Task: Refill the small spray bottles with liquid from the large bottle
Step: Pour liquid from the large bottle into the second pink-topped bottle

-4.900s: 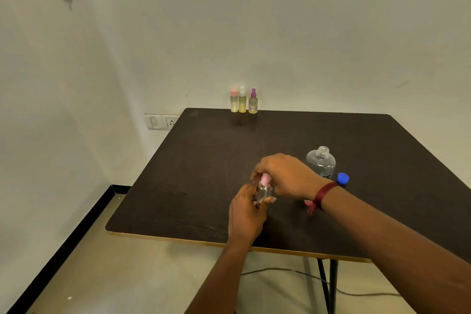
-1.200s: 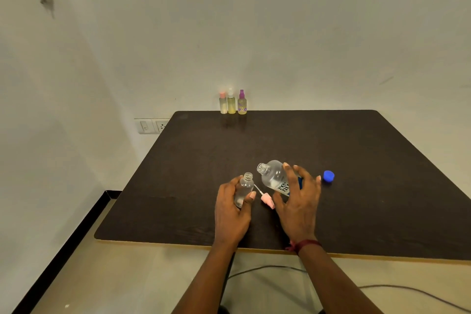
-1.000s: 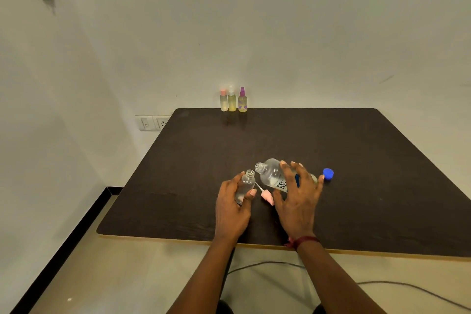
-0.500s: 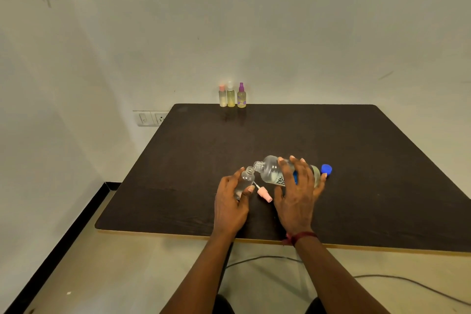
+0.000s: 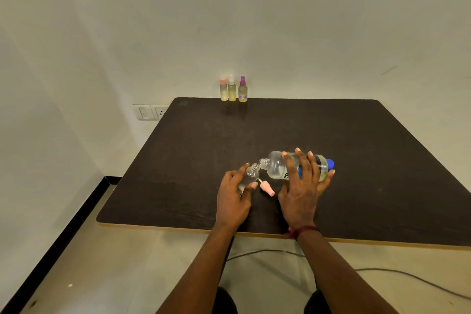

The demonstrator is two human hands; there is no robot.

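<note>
My left hand [image 5: 233, 194] holds a small clear spray bottle [image 5: 250, 175], uncapped and tilted, near the table's front. My right hand [image 5: 302, 183] grips the large clear bottle [image 5: 276, 167], tipped almost level with its open neck at the small bottle's mouth. Clear liquid lies along the large bottle's lower side. The pink spray head [image 5: 266, 187] with its tube lies on the table between my hands. A blue cap [image 5: 330, 162] shows just behind the large bottle's base.
Three small spray bottles [image 5: 233, 90] with yellowish liquid stand in a row at the far edge of the dark table [image 5: 356, 140], against the wall. A wall socket [image 5: 151, 111] is at the left, and a cable [image 5: 407, 275] runs on the floor.
My right hand has tipped the large bottle further, from slanted to almost level, and brought its neck up to the small bottle's mouth. My left hand kept the small bottle in place.
</note>
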